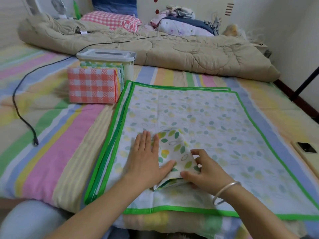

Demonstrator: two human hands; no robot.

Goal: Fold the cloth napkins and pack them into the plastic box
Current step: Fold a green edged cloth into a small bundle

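While I watch the head camera's feed from a remote station, 2 bare hands work over a bed.

Head view. Left hand (146, 157): released, palm down, its 4 fingers straight and flat on the cloth, its thumb tip resting on the folded napkin (174, 150) that lies between the 2 hands. Right hand (206, 172): grasping, its curled fingers and thumb pinching that napkin's near right edge; a silver bangle (224, 191) circles this wrist. The folded napkin shows a bright leaf print, and several layers are visible at its near edge.

Beneath both hands lie the spread napkins (207, 114), pale leaf print with green binding. I count 2 green borders at the left side, so at least 2 sheets are stacked flat.

Ahead of the left hand and off to its left stands the plastic box (107, 56), whitish, with its lid on. Touching the box's near side is a stack of folded napkins (91, 87) set on edge, orange gingham facing me. I cannot tell whether any napkin lies inside the box.

Far to the left of the left hand, a black cable (19, 107) trails across the striped sheet (57, 144). To the right of the right hand, near the frame edge, lies a phone (305, 149). Well beyond both hands, a beige quilt (164, 49) is bunched across the bed.
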